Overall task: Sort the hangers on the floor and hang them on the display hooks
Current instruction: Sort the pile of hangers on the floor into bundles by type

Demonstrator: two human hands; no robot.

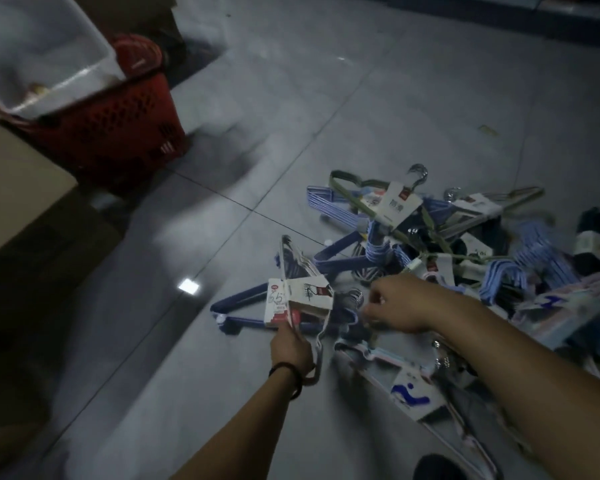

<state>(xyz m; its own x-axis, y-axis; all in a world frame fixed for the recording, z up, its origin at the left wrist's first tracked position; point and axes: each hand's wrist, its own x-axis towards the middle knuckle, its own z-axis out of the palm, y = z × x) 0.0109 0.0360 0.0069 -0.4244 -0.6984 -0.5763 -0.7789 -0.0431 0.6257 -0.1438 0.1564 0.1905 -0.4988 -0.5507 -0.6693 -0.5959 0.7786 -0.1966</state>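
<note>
A tangled heap of hangers (440,237) lies on the grey tiled floor, blue, green and pale ones, several bundled with white card labels. My left hand (291,344) is shut on a labelled bundle of hangers (300,296), lifted upright at the heap's left edge. My right hand (394,306) reaches into the heap beside that bundle, fingers pinched around metal hooks (355,299); what exactly it grips is blurred. A dark blue hanger (236,303) lies flat under the bundle. Another labelled pack (413,393) lies beneath my right forearm.
A red shopping basket (118,126) holding a white plastic tub (49,57) stands at the upper left. A cardboard box (18,188) sits at the left edge. Bare floor tiles (378,98) stretch behind the heap. No display hooks are in view.
</note>
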